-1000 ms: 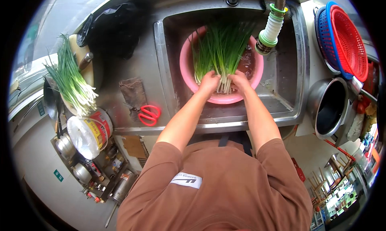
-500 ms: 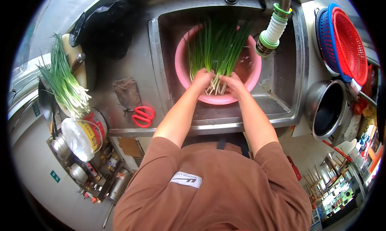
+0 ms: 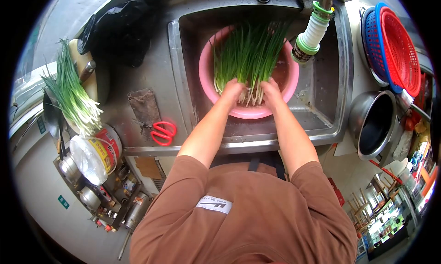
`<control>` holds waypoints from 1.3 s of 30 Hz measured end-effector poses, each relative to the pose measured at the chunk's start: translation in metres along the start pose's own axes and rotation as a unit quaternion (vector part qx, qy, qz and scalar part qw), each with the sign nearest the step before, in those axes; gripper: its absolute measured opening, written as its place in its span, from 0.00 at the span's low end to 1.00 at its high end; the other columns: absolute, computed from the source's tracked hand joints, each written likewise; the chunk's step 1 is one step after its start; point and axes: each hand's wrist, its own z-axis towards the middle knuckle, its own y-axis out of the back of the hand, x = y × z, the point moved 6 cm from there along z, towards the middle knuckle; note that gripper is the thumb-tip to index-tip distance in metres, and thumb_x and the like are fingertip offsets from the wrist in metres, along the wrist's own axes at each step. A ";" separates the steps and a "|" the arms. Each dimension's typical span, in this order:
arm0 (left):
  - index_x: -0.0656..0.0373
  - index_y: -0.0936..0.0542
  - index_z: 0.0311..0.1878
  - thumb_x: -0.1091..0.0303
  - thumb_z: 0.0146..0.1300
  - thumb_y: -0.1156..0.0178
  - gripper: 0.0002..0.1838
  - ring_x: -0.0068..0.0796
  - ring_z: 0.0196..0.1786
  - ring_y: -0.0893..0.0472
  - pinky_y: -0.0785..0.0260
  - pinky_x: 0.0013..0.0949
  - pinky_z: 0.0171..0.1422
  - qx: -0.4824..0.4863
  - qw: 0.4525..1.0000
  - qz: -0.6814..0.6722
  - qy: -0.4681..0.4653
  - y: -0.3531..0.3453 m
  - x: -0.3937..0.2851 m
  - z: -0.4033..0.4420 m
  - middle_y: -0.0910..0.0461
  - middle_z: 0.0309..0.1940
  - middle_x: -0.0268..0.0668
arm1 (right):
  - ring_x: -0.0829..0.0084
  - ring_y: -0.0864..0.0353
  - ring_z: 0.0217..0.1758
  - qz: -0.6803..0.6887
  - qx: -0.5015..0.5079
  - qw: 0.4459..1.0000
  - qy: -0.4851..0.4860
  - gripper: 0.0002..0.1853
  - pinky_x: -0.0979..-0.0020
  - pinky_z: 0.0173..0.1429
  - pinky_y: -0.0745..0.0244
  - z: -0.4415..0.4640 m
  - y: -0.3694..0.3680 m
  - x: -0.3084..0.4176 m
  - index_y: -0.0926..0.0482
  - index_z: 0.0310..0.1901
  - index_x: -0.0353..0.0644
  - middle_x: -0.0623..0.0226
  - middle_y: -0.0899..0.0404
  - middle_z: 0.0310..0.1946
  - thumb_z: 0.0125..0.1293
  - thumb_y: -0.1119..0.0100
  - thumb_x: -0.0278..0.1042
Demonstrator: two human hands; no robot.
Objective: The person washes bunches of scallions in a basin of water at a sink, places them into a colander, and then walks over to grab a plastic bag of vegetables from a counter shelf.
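A large bunch of green onions [image 3: 250,55] lies in a pink basin [image 3: 205,75] of water inside the metal sink [image 3: 321,98]. My left hand [image 3: 233,89] is closed around the left side of the bunch, near the white root ends. At the right side, my right hand [image 3: 271,90] is closed around more stalks. Several white ends show between the two hands and point toward me. The fingertips are partly hidden among the stalks.
Left of the sink are red-handled scissors [image 3: 163,133], a brown cloth [image 3: 143,105], a black bag [image 3: 121,32], more green onions [image 3: 76,96] and a bucket [image 3: 103,151]. A ribbed tap hose [image 3: 312,34] hangs over the sink. Baskets [image 3: 399,53] and a pot [image 3: 374,124] stand right.
Both hands stay at the root ends. From half a second ago, they have moved slightly apart, and the white ends between them are more spread. The view has shifted slightly since the first frame.
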 end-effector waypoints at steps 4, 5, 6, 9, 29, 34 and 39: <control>0.63 0.25 0.51 0.78 0.58 0.42 0.16 0.37 0.42 0.18 0.23 0.40 0.47 0.080 0.988 0.131 0.019 -0.013 -0.005 -0.005 0.19 0.42 0.43 | 0.65 0.19 0.43 -0.217 0.012 0.976 -0.017 0.18 0.64 0.43 0.22 0.004 -0.003 -0.006 0.27 0.51 0.33 0.58 0.20 0.39 0.57 0.46 0.19; 0.63 0.26 0.52 0.77 0.60 0.41 0.15 0.38 0.43 0.18 0.23 0.41 0.47 0.065 0.982 0.169 0.047 -0.008 0.001 0.002 0.20 0.43 0.44 | 0.65 0.19 0.43 -0.263 -0.024 0.964 -0.033 0.18 0.64 0.44 0.22 -0.001 0.000 0.003 0.28 0.52 0.33 0.58 0.20 0.38 0.58 0.46 0.19; 0.63 0.26 0.52 0.77 0.60 0.41 0.15 0.38 0.43 0.18 0.23 0.41 0.47 0.065 0.982 0.170 0.047 -0.010 -0.003 -0.003 0.20 0.43 0.44 | 0.65 0.19 0.43 -0.263 -0.024 0.964 -0.033 0.18 0.64 0.44 0.22 0.003 0.005 0.002 0.28 0.52 0.33 0.58 0.20 0.38 0.58 0.46 0.19; 0.64 0.26 0.52 0.77 0.62 0.43 0.14 0.38 0.41 0.17 0.22 0.41 0.46 0.021 0.996 0.068 0.053 -0.012 -0.014 -0.015 0.19 0.42 0.44 | 0.69 0.20 0.40 -0.087 -0.004 0.995 -0.048 0.15 0.69 0.47 0.25 0.004 0.009 0.003 0.25 0.50 0.33 0.59 0.19 0.41 0.59 0.43 0.22; 0.65 0.30 0.55 0.82 0.62 0.46 0.17 0.40 0.43 0.18 0.21 0.45 0.47 0.022 0.999 -0.025 0.034 -0.005 -0.009 -0.017 0.20 0.44 0.47 | 0.64 0.18 0.39 -0.073 0.026 0.996 -0.039 0.21 0.64 0.41 0.21 -0.013 -0.004 0.001 0.30 0.54 0.33 0.57 0.20 0.40 0.58 0.41 0.24; 0.64 0.30 0.55 0.82 0.63 0.47 0.16 0.38 0.41 0.17 0.20 0.39 0.42 0.032 0.999 0.021 0.033 -0.013 -0.017 -0.027 0.20 0.43 0.47 | 0.65 0.19 0.41 -0.236 0.005 0.971 -0.042 0.21 0.65 0.41 0.23 0.010 0.013 -0.016 0.30 0.54 0.32 0.55 0.20 0.42 0.58 0.40 0.24; 0.66 0.32 0.55 0.81 0.61 0.43 0.19 0.33 0.37 0.18 0.21 0.33 0.38 0.024 0.999 0.037 -0.002 -0.009 -0.011 -0.017 0.20 0.39 0.45 | 0.64 0.19 0.39 -0.160 -0.053 0.986 -0.016 0.18 0.64 0.41 0.24 0.002 0.019 -0.008 0.29 0.52 0.31 0.54 0.21 0.40 0.60 0.42 0.23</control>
